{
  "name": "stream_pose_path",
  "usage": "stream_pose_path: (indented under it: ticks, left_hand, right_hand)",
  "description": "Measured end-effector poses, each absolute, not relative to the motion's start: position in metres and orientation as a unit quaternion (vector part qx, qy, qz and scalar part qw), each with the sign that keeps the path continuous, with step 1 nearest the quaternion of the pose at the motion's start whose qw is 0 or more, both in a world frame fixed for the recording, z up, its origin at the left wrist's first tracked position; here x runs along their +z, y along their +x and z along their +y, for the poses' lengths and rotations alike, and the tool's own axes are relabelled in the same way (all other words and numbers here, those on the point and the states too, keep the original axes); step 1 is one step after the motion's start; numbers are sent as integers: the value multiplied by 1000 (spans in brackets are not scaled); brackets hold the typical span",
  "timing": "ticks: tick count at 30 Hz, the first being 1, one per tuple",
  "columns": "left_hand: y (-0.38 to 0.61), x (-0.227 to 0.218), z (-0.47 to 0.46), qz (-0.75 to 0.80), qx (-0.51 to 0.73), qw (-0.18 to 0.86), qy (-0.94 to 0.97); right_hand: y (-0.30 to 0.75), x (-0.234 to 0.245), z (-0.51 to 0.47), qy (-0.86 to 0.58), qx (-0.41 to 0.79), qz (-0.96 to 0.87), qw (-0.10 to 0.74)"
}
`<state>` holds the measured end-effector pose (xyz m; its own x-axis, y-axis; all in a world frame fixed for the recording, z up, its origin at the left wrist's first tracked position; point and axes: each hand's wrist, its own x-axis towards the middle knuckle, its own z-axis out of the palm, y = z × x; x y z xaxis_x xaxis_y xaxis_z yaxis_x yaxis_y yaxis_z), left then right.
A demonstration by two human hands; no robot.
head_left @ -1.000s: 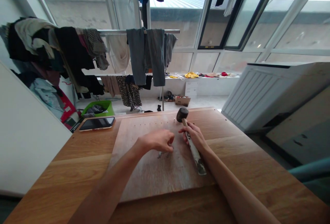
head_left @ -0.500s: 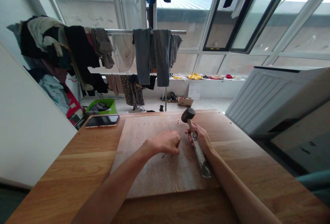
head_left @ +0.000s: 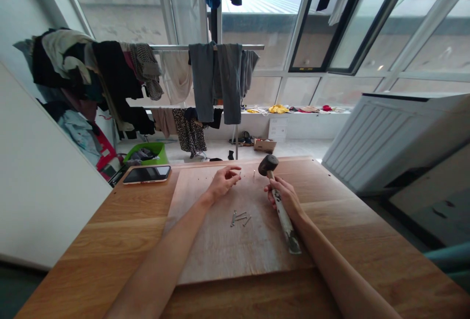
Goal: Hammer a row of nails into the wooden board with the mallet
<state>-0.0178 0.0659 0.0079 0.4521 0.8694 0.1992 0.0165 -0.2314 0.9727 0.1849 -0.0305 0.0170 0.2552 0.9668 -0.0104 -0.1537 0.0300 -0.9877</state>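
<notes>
My right hand [head_left: 288, 195] is wrapped around the paint-stained handle of a mallet [head_left: 268, 164] with a dark head, held over the right part of a thin wooden board [head_left: 205, 250]. My left hand [head_left: 222, 182] is above the far part of the board, pinching a small nail [head_left: 240, 174] between thumb and fingers. Between that hand and the mallet head, another nail [head_left: 254, 173] stands upright in the board. Several loose silvery nails [head_left: 239, 218] lie in a small pile nearer to me. A row of small holes runs along the board's far side, partly hidden by my left hand.
A phone [head_left: 147, 174] lies at the far left of the wooden table [head_left: 106, 245]. Beyond the table stand a drying rack with grey trousers [head_left: 230, 84] and a green basket [head_left: 158, 151]. A white ribbed cabinet [head_left: 370, 138] is on the right.
My left hand has moved from over the loose nails to the far part of the board, with a nail now showing at its fingertips. The pile is uncovered. My right hand and the mallet barely moved.
</notes>
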Motion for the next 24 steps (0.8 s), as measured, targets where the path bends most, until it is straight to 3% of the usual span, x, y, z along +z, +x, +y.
stream_pose_path:
  ticks: [4,12,24]
  left_hand:
    - [-12,9,73,359,445,491,657]
    - [16,15,88,379,415,322,762]
    - [16,5,91,381,403,296,777]
  right_hand:
    - [186,15,-30,-512,471,-396,599]
    - [182,22,-32,-513,462,-404,600]
    - [173,30,-35,-463,483,-439,599]
